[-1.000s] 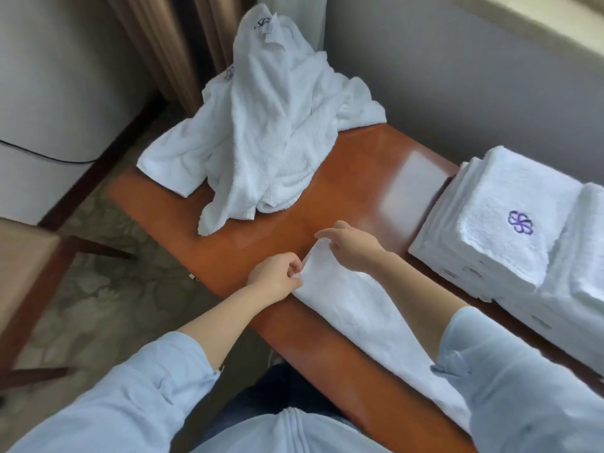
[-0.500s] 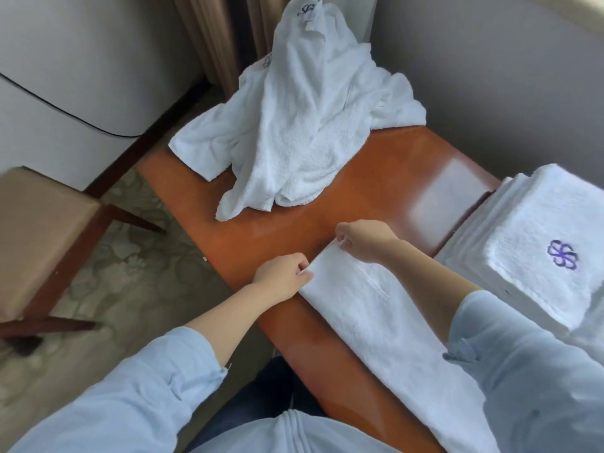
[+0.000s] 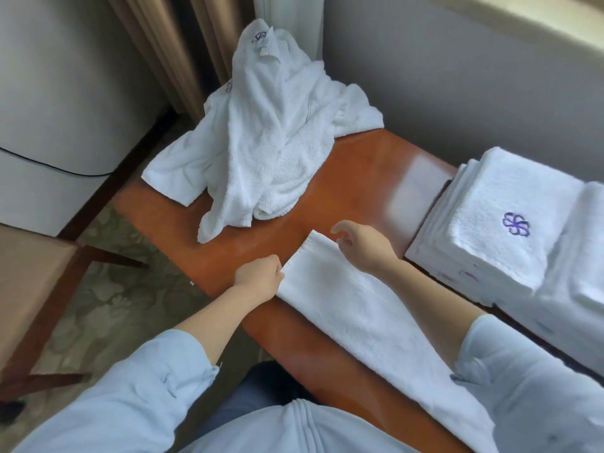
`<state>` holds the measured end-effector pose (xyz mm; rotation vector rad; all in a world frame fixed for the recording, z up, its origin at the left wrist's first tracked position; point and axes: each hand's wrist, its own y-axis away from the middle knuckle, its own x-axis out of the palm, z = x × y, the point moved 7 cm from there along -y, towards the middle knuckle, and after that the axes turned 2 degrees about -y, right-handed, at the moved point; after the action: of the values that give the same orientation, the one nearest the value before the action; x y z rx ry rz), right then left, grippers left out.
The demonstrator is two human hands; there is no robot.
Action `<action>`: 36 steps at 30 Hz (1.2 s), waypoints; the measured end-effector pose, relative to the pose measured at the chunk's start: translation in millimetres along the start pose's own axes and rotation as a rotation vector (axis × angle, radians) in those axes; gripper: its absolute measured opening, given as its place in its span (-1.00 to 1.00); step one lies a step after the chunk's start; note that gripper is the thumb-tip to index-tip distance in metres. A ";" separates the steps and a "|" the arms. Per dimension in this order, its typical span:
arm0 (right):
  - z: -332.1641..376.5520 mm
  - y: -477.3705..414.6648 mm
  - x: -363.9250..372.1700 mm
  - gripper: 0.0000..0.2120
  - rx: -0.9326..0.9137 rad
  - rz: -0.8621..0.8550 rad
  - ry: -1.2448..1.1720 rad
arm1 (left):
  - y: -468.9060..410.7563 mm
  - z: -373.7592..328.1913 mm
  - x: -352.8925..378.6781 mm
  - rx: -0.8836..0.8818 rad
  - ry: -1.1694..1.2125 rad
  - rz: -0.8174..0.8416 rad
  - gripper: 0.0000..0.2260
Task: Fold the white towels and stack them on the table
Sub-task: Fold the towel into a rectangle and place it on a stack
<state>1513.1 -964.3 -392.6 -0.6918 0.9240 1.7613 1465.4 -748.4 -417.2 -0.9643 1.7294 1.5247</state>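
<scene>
A white towel point(image 3: 359, 315), folded into a long narrow strip, lies along the near edge of the orange-brown table point(image 3: 353, 178). My left hand point(image 3: 260, 277) pinches the strip's near-left corner with curled fingers. My right hand point(image 3: 362, 245) hovers over the far corner with loose fingers, holding nothing. A heap of unfolded white towels point(image 3: 268, 135) sits at the table's far left end. A stack of folded white towels point(image 3: 500, 223) with a purple flower logo stands on the right.
A second folded pile point(image 3: 588, 256) adjoins the stack at the right edge. A grey wall runs behind the table. Beige curtains point(image 3: 173, 44) hang at the back. A wooden chair point(image 3: 29, 289) stands on the patterned floor to the left.
My right hand has let go of the towel's far corner and lifted slightly with fingers loosened. My left hand keeps its pinch on the near corner. The camera view shifted.
</scene>
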 end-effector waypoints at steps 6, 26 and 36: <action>-18.7 67.9 19.7 -0.81 0.166 -0.171 -0.065 | -18.7 1.0 -1.1 0.055 -0.190 0.089 -0.85; 53.5 103.1 134.6 -0.32 0.806 -0.247 -0.040 | -72.9 -63.5 -41.2 0.768 -0.244 0.097 -0.28; 69.9 110.9 133.2 -0.33 0.842 -0.299 -0.244 | -85.7 -85.3 -25.8 0.898 -0.435 0.273 -0.76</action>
<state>1360.4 -863.2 -429.8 -0.0527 1.1916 1.0165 1552.5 -835.3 -429.9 0.0573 1.9442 0.8220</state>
